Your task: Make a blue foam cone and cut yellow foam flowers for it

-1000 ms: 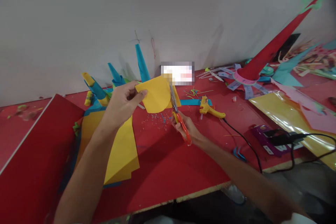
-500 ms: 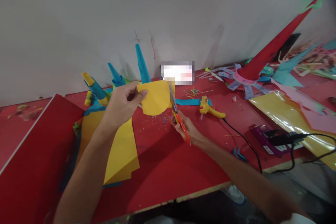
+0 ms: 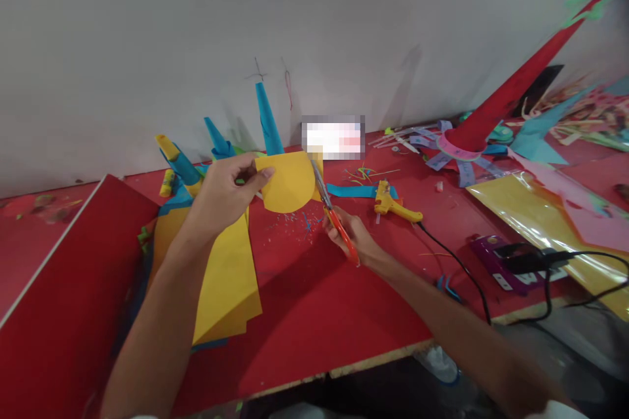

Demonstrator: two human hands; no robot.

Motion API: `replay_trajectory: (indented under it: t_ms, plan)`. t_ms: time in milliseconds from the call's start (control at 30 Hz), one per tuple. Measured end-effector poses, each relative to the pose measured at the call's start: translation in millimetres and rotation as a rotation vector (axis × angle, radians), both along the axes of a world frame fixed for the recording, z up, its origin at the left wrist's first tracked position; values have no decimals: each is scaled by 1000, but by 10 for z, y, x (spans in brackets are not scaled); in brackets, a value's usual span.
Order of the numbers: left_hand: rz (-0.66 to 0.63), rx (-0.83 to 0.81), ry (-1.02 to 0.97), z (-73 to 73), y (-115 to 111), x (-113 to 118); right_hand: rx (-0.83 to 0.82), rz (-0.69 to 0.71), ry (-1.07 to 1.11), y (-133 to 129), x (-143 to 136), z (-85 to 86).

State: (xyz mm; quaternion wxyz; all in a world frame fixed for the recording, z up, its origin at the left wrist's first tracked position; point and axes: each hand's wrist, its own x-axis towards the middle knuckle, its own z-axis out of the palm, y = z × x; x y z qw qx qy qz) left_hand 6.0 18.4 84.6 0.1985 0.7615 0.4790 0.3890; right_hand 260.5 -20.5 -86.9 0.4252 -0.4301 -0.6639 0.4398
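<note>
Between thumb and fingers my left hand point(image 3: 230, 193) pinches a yellow sheet of paper point(image 3: 289, 182) by its left edge, held up over the table. Its lower side is cut to a rounded curve. My right hand point(image 3: 348, 232) is closed around orange-handled scissors point(image 3: 341, 229), whose blades point up and left along the paper's right edge. A strip of the yellow paper shows just right of the blades. Below my left forearm lies a stack of yellow sheets point(image 3: 226, 281) with blue ones beneath.
Blue paper cones point(image 3: 268, 119) stand behind the paper. To the right lie a yellow glue gun point(image 3: 398, 201), a blue strip point(image 3: 356, 191) and a purple power strip point(image 3: 506, 262) with black cords. A tall red cone point(image 3: 521, 85) stands farther right. A red board point(image 3: 63, 294) is at left.
The yellow paper has shifted slightly left. The scissors and my right hand have moved a little; the blades sit higher along the paper's right edge, near its top.
</note>
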Motion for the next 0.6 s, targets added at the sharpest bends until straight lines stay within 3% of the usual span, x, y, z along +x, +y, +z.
replay_trajectory:
  t_ms: [100, 267, 600]
  plan:
    - [-24, 7, 80, 27, -3, -39, 8, 32, 18, -9, -7, -32]
    - [-18, 36, 165, 35, 15, -130, -13, 24, -58, -6, 9, 64]
    - [24, 8, 144, 49, 58, -369, -69, -48, -70, -32, 19, 140]
